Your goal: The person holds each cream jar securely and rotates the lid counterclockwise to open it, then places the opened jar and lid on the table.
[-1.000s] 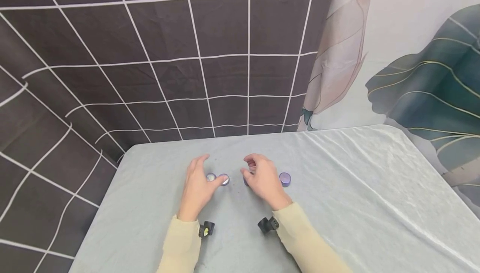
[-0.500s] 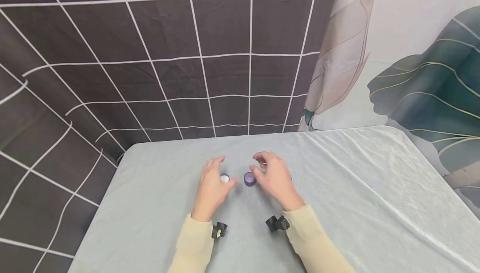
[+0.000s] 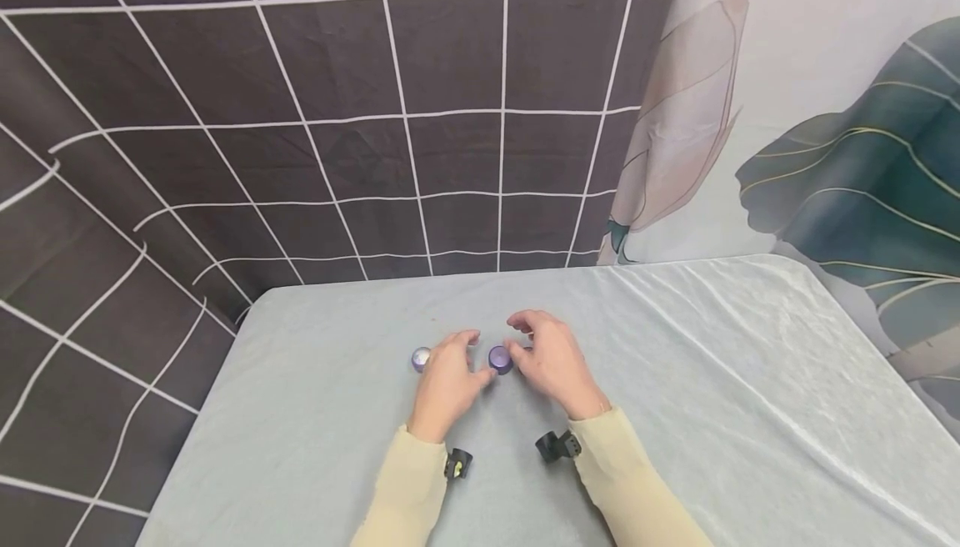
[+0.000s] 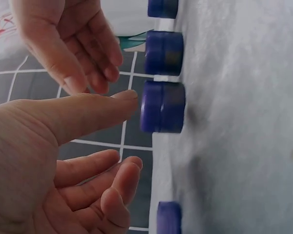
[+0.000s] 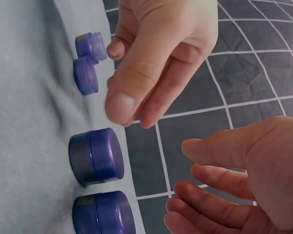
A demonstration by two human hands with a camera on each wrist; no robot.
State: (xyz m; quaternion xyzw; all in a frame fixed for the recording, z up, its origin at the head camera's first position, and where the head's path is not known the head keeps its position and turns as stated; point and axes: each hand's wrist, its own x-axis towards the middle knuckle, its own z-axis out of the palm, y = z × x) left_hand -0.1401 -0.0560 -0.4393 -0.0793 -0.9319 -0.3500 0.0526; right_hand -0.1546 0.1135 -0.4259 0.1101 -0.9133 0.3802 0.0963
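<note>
Several small purple jars stand on the cloth. One closed jar (image 3: 500, 359) sits between the hands in the head view. My left hand (image 3: 450, 384) is just left of it, fingers loosely bent, the thumb tip close to its near side. My right hand (image 3: 551, 363) hovers at its right side, fingers loosely curved around nothing. In the right wrist view, an uncapped jar (image 5: 90, 46) shows its threaded neck, with a purple lid (image 5: 85, 75) beside it. Another closed jar (image 5: 105, 212) stands in the row, mostly covered by my right hand in the head view.
A pale grey velvety cloth covers the table (image 3: 300, 414). Dark curtain (image 3: 322, 113) with white grid lines hangs behind and to the left, and a leaf-patterned curtain (image 3: 847, 163) at the right. Black wrist cameras (image 3: 558, 447) sit under both forearms.
My left hand has moved right, from the uncapped jar and lid to the middle closed jar, uncovering a pale-topped piece behind it. My right hand shifted right, then stayed nearly still.
</note>
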